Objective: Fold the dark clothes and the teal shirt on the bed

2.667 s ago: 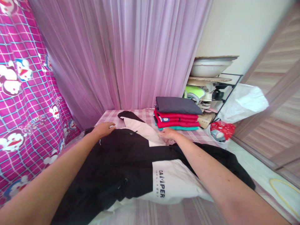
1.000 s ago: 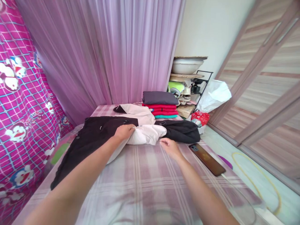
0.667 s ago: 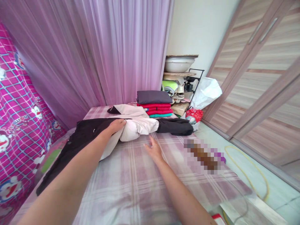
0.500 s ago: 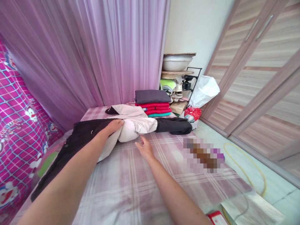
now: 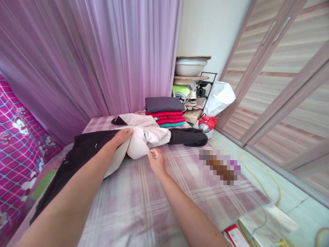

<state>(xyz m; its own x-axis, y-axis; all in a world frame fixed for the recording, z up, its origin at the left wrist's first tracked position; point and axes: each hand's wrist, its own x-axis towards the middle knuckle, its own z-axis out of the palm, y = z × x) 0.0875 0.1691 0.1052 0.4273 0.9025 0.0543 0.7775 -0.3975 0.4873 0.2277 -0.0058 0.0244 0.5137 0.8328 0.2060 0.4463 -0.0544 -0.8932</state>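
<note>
At the far side a purple curtain [image 5: 102,61] is hanging, left of a black rack [image 5: 211,88] which is carrying a white basin [image 5: 191,68]. A white bag [image 5: 219,97] is showing beside this rack. At the right a wooden wardrobe [image 5: 280,72] is standing, and a yellow cord [image 5: 279,190] is lying on the floor [image 5: 300,185].

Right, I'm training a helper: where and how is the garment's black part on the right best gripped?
Probably pinched by the near edge of the black part, close to its rounded right end, coming from the near side. It lies long and low on the plaid sheet; that end is free, while its left end meets pale cloth, and a red bag shows behind.
</note>
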